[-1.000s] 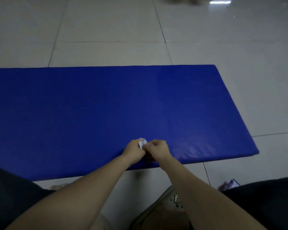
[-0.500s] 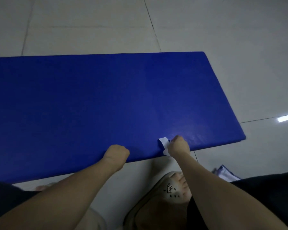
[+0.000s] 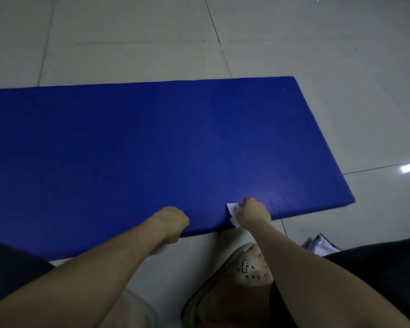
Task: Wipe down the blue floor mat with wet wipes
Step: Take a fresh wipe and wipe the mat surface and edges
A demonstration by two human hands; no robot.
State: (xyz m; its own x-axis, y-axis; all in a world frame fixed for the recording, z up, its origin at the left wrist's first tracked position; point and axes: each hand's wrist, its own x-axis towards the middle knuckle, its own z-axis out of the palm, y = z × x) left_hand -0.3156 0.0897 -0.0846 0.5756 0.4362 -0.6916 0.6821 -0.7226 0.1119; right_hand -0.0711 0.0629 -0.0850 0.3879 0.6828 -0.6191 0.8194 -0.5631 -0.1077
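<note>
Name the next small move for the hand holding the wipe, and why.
Probably sweep the right hand forward across the blue floor mat. It pinches the white wet wipe right at the mat's near edge, the left hand rests on that edge beside it, and most of the mat lies ahead and leftward.

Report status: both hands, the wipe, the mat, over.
Left hand at blue mat near edge, grip hidden. Right hand pinches wet wipe on it, toward right end. Pale packet on floor, off the mat.
</note>
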